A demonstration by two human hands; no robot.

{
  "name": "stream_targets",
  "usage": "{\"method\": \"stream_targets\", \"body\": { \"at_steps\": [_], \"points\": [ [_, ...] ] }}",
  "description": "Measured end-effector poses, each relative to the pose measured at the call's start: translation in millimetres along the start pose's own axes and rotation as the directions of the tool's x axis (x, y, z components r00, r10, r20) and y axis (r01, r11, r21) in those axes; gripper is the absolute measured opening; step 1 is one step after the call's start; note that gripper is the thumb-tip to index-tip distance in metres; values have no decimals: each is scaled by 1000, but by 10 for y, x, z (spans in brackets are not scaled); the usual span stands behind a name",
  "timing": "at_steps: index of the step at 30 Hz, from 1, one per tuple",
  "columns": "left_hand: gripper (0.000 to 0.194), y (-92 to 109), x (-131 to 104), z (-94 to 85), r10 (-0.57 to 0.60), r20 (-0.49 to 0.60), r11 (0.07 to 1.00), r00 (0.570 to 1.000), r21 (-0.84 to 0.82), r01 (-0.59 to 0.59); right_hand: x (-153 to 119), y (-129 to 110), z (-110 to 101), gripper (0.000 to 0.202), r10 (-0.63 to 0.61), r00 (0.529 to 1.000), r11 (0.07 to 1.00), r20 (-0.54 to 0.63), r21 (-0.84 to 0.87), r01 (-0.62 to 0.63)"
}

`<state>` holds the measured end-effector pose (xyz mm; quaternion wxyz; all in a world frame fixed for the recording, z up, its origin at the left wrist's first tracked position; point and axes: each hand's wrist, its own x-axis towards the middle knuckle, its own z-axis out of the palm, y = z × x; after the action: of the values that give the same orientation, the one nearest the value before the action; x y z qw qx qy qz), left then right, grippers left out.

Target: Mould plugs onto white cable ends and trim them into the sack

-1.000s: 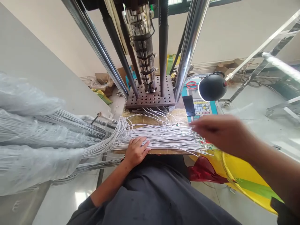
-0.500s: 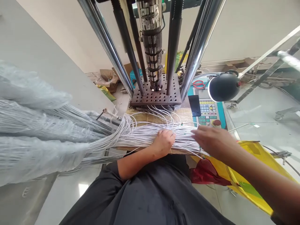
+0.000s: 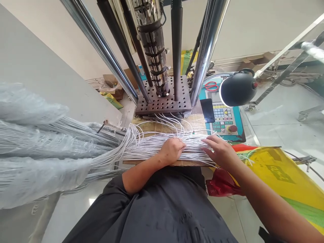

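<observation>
A thick bundle of thin white wires (image 3: 146,145) runs from plastic-wrapped bunches (image 3: 37,158) on the left across a wooden board (image 3: 162,129) in front of me. My left hand (image 3: 172,150) rests on top of the wires near their middle, fingers curled over them. My right hand (image 3: 220,152) lies on the wire ends at the right, fingers spread and touching the strands. Several loose wires loop up toward the perforated metal plate (image 3: 164,101) of the machine behind the board.
Chrome columns (image 3: 205,50) and a ribbed shaft (image 3: 154,54) rise from the plate. A black lamp (image 3: 236,90) hangs over a keypad control panel (image 3: 224,119). A dark phone (image 3: 208,110) lies beside it. Yellow sack (image 3: 283,175) and red bag (image 3: 220,184) sit at right.
My left hand slid right along the wires. My right hand came down and in from the right onto the wire ends.
</observation>
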<state>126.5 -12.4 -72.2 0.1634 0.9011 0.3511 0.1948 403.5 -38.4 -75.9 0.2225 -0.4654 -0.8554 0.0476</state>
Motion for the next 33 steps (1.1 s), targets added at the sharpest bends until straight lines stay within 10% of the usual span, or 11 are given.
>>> {"method": "stream_targets", "body": {
  "at_steps": [20, 26, 30, 33],
  "points": [
    [43, 255, -2, -205, 138, -204, 918, 969, 393, -48, 123, -170, -189, 8, -174, 976, 984, -129, 9, 177],
    [20, 194, 356, -350, 38, 310, 975, 950, 198, -103, 4, -51, -102, 20, -45, 996, 997, -83, 64, 50],
    [20, 241, 468, -459, -16, 274, 969, 962, 241, -52, -212, -12, -175, 41, 107, 967, 988, -231, 135, -77],
    [19, 316, 537, -545, -87, 253, 993, 964, 105, 62, -472, -152, -212, 47, 242, 857, 964, -455, 216, -157]
  ]
}}
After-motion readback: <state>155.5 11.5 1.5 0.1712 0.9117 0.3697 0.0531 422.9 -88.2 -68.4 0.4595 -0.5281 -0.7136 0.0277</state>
